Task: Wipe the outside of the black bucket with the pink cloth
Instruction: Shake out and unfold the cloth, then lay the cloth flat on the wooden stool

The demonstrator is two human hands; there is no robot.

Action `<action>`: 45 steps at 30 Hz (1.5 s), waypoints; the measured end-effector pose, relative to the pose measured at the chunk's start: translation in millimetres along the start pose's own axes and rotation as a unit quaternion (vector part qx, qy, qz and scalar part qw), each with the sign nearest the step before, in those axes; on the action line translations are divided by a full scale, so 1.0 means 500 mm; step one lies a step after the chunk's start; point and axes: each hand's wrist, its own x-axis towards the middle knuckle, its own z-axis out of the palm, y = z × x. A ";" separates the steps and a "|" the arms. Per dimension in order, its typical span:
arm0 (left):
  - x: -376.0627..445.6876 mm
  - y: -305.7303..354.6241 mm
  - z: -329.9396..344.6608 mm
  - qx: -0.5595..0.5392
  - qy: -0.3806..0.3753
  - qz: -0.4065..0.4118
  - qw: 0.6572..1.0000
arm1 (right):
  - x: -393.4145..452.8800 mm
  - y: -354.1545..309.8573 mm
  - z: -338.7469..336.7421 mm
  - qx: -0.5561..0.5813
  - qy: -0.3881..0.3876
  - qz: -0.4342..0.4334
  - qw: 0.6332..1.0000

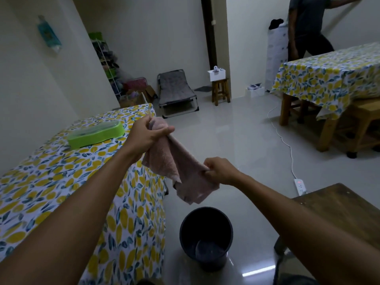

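Observation:
The pink cloth (181, 165) hangs stretched between both hands in mid-air. My left hand (147, 133) grips its upper end, raised over the corner of the table. My right hand (221, 171) is closed on its lower right edge, and a loose flap dangles below. The black bucket (206, 237) stands upright on the pale floor directly beneath the cloth, well apart from both hands. Its mouth faces up, and its inside shows a glossy bottom.
A table with a lemon-print cloth (61, 182) stands at my left and carries a green lidded box (96, 133). A dark wooden table (337, 210) is at right. A white power strip (299, 186) and its cord lie on the floor. Another person (306, 27) stands by a far table.

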 end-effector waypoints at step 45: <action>0.392 0.290 0.711 0.142 -0.573 0.209 0.780 | -0.416 0.335 -0.611 0.068 0.188 0.472 0.858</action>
